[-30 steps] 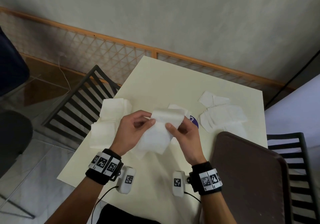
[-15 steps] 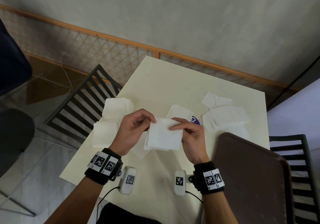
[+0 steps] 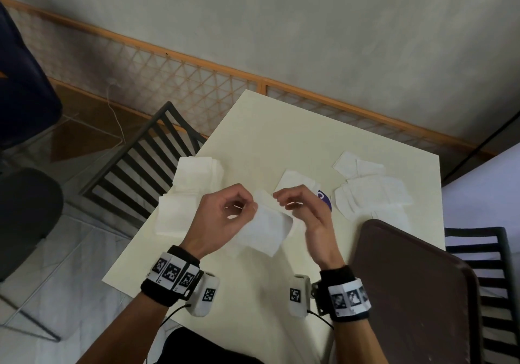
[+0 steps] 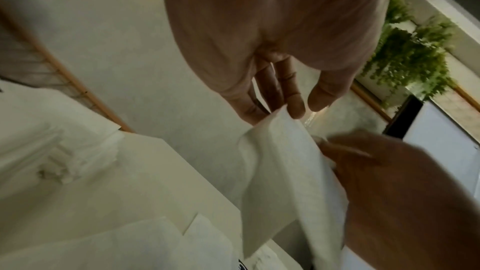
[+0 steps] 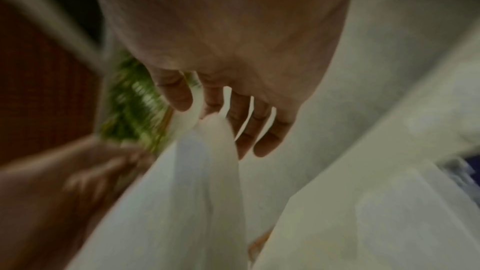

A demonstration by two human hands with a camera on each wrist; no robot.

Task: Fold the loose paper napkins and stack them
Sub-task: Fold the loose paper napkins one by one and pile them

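Note:
A white paper napkin (image 3: 267, 224) hangs above the cream table (image 3: 281, 138), held by both hands at its top edge. My left hand (image 3: 251, 206) pinches the left top corner between thumb and forefinger; the left wrist view shows that pinch (image 4: 298, 108) on the napkin (image 4: 280, 171). My right hand (image 3: 278, 195) pinches the top close beside it, seen blurred in the right wrist view (image 5: 205, 112) with the napkin (image 5: 202, 192) hanging below. Folded napkins (image 3: 197, 178) are stacked at the table's left edge. Loose napkins (image 3: 371, 192) lie at the right.
A dark brown tray (image 3: 416, 293) covers the table's near right corner. Another napkin (image 3: 295, 179) and a purple item (image 3: 323, 197) lie behind my right hand. Black slatted chairs (image 3: 146, 172) stand left and right of the table.
The napkin was held spread flat between my hands; now the hands have closed in on each other at its top edge, and the napkin hangs tilted below them.

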